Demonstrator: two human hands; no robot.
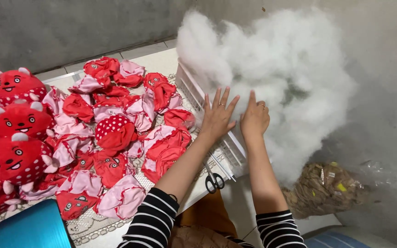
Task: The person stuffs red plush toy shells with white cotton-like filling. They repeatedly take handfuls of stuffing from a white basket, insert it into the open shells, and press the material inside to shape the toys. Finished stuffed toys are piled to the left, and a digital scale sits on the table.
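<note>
left hand (pixel 217 117) grip wide, fingers spread on white stuffing (pixel 272 73) | right hand (pixel 254 118) grip narrow, pressing the stuffing | stuffing at 1 o'clock, heaped over white basket (pixel 194 89) | red-pink toy skins (pixel 120 124) on surface at 9 o'clock | scissors (pixel 214 180) near left forearm

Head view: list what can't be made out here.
- White basket: inside hidden by white stuffing.
- Right hand: fingertips sunk in the stuffing.
- Scissors: blades partly under the left hand forearm.
- Clear bag: brown contents too blurred.
- Blue object: cut by bottom edge.
</note>
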